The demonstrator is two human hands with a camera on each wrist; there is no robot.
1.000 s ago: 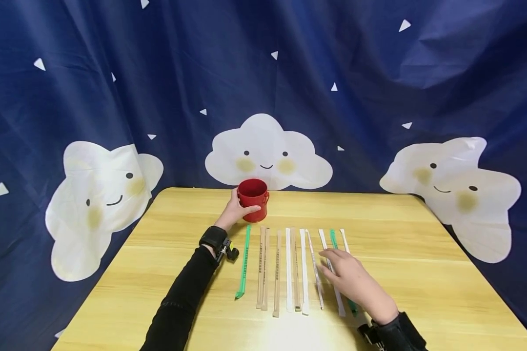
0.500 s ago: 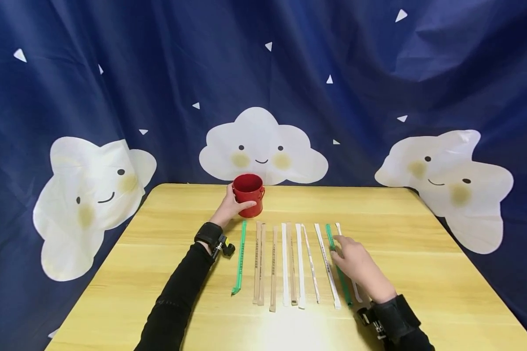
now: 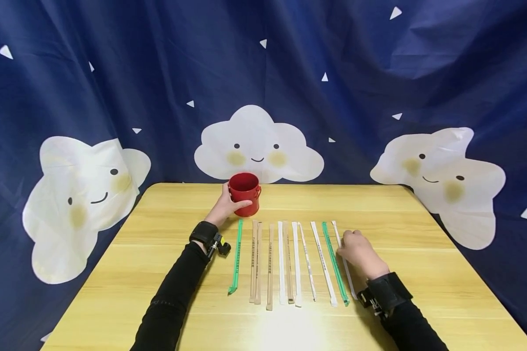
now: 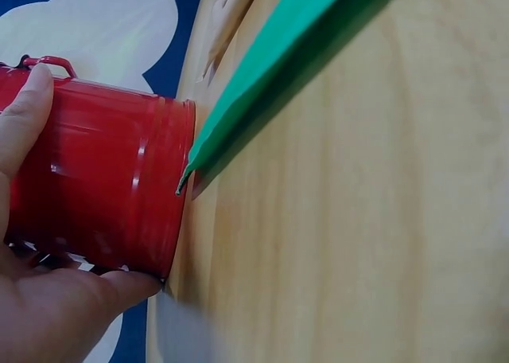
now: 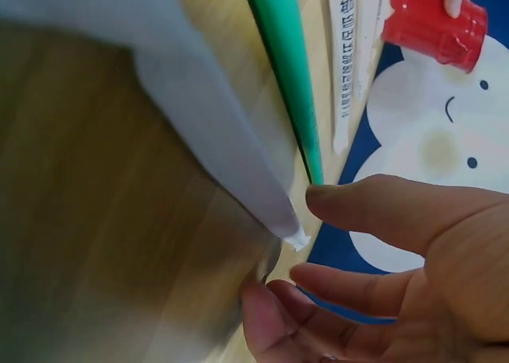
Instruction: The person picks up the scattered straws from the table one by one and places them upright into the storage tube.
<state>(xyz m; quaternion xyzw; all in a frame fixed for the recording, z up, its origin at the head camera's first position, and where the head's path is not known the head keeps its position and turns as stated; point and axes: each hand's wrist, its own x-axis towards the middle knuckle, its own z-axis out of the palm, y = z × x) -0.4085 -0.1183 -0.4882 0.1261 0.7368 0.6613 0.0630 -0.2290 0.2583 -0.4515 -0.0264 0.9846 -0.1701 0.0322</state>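
The left grip [image 3: 225,207] held the red bucket [image 4: 111,172] toward the tabletop's [image 3: 421,243] back; the right grip [image 3: 359,252], spread, hovered around 1 white straw's [image 5: 223,144] end. A navy curtain [image 3: 355,44] hung behind.

Look at that red bucket [image 4: 111,172], painted metal by the look of it, smooth and glossy, highlights streaking its wall! Now the green wrappers [image 3: 236,256], smooth with a faint sheen; the brown wrappers [image 3: 270,268] go dull and papery, the white wrappers [image 3: 281,263] paper-like too. The tabletop [image 3: 421,243] shows smooth wood grain, flashing a bright glare; the curtain [image 3: 355,39] is creased, softly shiny cloth, the black sleeves [image 3: 173,290] matt fabric.
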